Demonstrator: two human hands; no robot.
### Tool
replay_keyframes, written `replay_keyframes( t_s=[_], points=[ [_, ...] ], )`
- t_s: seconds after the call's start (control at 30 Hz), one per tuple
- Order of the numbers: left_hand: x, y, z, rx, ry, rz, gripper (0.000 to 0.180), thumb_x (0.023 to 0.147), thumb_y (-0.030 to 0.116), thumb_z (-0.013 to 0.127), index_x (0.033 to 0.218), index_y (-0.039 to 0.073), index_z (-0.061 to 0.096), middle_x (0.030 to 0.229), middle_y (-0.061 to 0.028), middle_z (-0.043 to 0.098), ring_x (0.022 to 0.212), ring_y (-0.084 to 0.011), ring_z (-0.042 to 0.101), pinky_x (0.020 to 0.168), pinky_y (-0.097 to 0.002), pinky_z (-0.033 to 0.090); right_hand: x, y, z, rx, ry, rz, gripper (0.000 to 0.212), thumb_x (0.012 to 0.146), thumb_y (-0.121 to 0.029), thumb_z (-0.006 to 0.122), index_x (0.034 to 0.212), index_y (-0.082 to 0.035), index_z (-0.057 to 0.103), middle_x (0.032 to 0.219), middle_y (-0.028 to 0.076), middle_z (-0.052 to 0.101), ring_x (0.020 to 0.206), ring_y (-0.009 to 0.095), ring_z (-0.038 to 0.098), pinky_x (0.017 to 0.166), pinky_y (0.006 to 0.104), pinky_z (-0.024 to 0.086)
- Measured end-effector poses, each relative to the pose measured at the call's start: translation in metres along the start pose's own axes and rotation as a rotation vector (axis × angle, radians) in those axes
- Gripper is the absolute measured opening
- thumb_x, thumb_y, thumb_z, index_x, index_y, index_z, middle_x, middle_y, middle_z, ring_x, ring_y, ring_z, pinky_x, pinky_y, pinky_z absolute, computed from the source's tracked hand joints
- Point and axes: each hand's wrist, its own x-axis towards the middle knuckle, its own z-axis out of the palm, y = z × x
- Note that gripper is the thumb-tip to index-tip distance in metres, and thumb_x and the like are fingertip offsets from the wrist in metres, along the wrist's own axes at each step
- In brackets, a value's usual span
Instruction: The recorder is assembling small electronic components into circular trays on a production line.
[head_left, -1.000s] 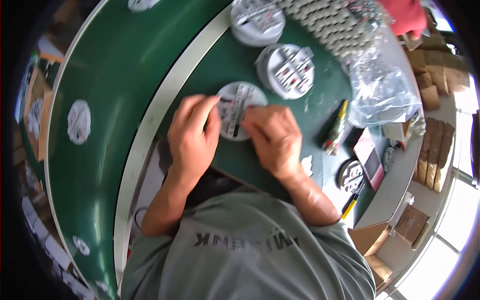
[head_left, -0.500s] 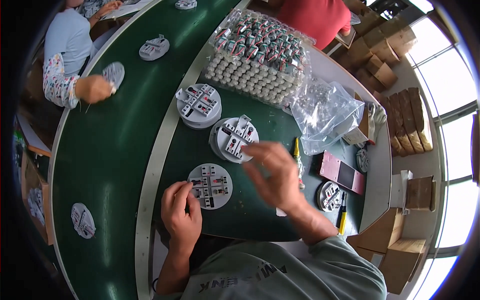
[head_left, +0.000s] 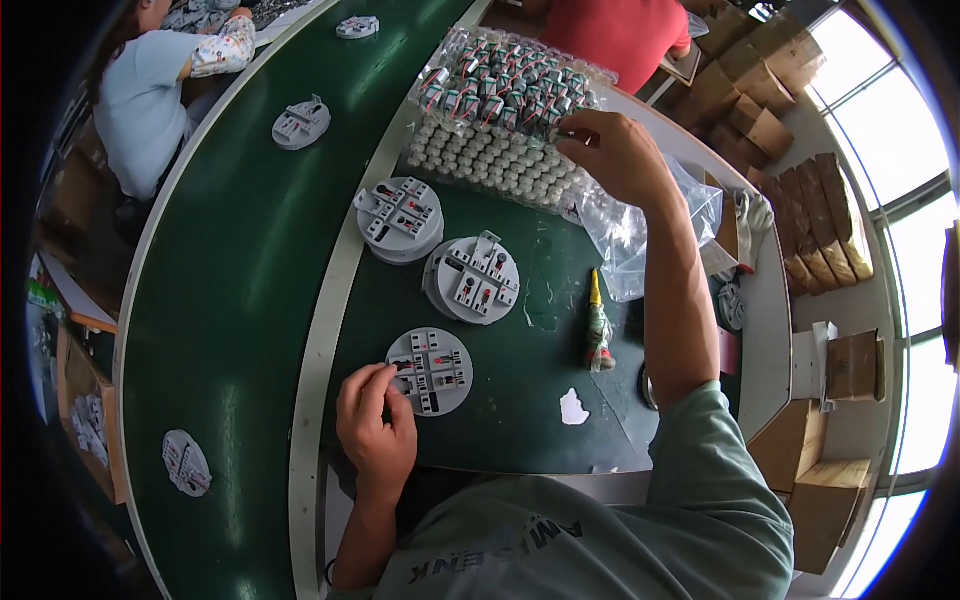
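My left hand [head_left: 378,425] has its thumb and fingers closed at the left edge of a round grey plate [head_left: 447,390], which carries white terminal blocks and small red and black parts. My right hand [head_left: 615,160] reaches over the right side of a clear plastic tray [head_left: 440,70] of small green-banded cylinders with red wires. Its fingertips are pinched there; whatever is between them is too small to make out. Just beyond the left hand's plate stands a stack of similar plates [head_left: 480,280], with another stack [head_left: 400,220] farther to the left.
A green conveyor [head_left: 230,330] on the left carries several plates. Right of the work area lie a yellow-handled tool [head_left: 597,325], a white scrap [head_left: 573,407] and a clear plastic bag [head_left: 615,265]. Co-workers sit beyond the conveyor and tray. Cardboard boxes [head_left: 830,500] stand at right.
My right hand has moved from the stacked plate up to the tray. My left hand stays at its plate. Plates on the conveyor have moved nearer; a co-worker's hand has drawn back from it.
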Motion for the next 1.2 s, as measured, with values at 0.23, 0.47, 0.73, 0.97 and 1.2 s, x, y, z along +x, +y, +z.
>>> replay_keyframes(
  t_s=[0.23, 0.47, 0.73, 0.97, 1.2],
  points=[
    [-0.001, -0.005, 0.001, -0.002, 0.019, 0.000, 0.026, 0.091, -0.007, 0.065, 0.115, -0.001, 0.074, 0.114, -0.0160, 0.072, 0.101, -0.0355, 0.072, 0.086, -0.0432, 0.058, -0.062, -0.043, -0.005, 0.028, -0.084, 0.029, 0.029, 0.093, -0.019, 0.079, 0.115, -0.001, 0.077, 0.103, 0.014, 0.078, 0.096, 0.028, 0.075, 0.087, 0.0391, 0.058],
    [0.005, -0.009, 0.009, -0.054, 0.006, 0.029, 0.027, 0.094, -0.007, 0.065, 0.118, -0.001, 0.075, 0.116, -0.0164, 0.073, 0.103, -0.0340, 0.073, 0.086, -0.0408, 0.059, -0.161, -0.044, 0.049, 0.135, -0.487, -0.532, 0.023, 0.090, -0.007, 0.078, 0.113, -0.004, 0.076, 0.113, 0.011, 0.075, 0.102, 0.030, 0.072, 0.093, 0.0396, 0.058],
    [-0.003, -0.010, 0.007, 0.028, 0.016, 0.043, 0.031, 0.094, -0.004, 0.066, 0.124, 0.000, 0.073, 0.129, -0.0154, 0.071, 0.115, -0.0346, 0.069, 0.098, -0.0438, 0.055, -0.208, -0.071, 0.049, 0.156, -0.079, 0.161, 0.022, 0.092, -0.012, 0.082, 0.109, -0.002, 0.072, 0.103, 0.012, 0.071, 0.091, 0.029, 0.072, 0.083, 0.0395, 0.057],
    [0.005, -0.019, -0.001, 0.036, -0.172, 0.230, 0.069, 0.090, 0.023, 0.083, 0.150, 0.001, 0.057, 0.149, -0.0201, 0.061, 0.141, -0.0438, 0.054, 0.117, -0.0521, 0.042, -0.230, -0.077, 0.101, 0.113, -0.020, 0.304, 0.028, 0.093, -0.016, 0.083, 0.112, -0.004, 0.065, 0.093, 0.014, 0.070, 0.081, 0.032, 0.071, 0.071, 0.0422, 0.056],
    [0.008, -0.020, -0.009, 0.027, -0.266, 0.181, 0.100, 0.078, 0.027, 0.094, 0.161, 0.004, 0.045, 0.151, -0.0186, 0.062, 0.146, -0.0406, 0.051, 0.121, -0.0503, 0.040, -0.237, -0.073, 0.085, 0.184, -0.061, 0.297, 0.027, 0.089, -0.010, 0.086, 0.110, -0.002, 0.071, 0.095, 0.009, 0.072, 0.079, 0.017, 0.070, 0.072, 0.0323, 0.056]
  ],
)
